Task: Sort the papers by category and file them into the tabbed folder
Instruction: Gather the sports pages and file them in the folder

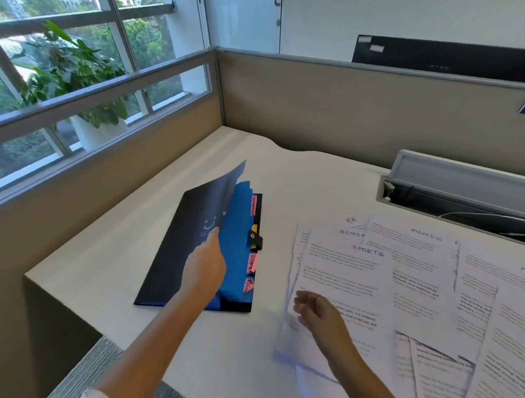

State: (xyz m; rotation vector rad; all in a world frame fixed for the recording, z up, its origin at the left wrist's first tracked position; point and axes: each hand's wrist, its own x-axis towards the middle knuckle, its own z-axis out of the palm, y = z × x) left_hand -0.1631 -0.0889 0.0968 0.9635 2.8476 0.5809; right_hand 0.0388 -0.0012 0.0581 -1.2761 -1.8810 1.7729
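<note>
A dark navy tabbed folder [175,249] lies on the desk, its cover partly lifted off the blue dividers [238,246] with pink tabs [251,264]. My left hand [205,265] grips the cover's edge, fingers tucked under it. To the right, several printed papers are spread out, headed HR, ADMIN and SPORTS. The SPORTS sheet [345,274] lies on top at the near left of the spread. My right hand [318,311] rests on its lower left part, fingers loosely bent and blurred; whether it pinches the sheet is unclear.
The white desk [107,282] is boxed in by beige partition walls at left and back. An open cable tray [453,201] is set into the desk at back right. A potted plant [79,85] stands behind the glass at left.
</note>
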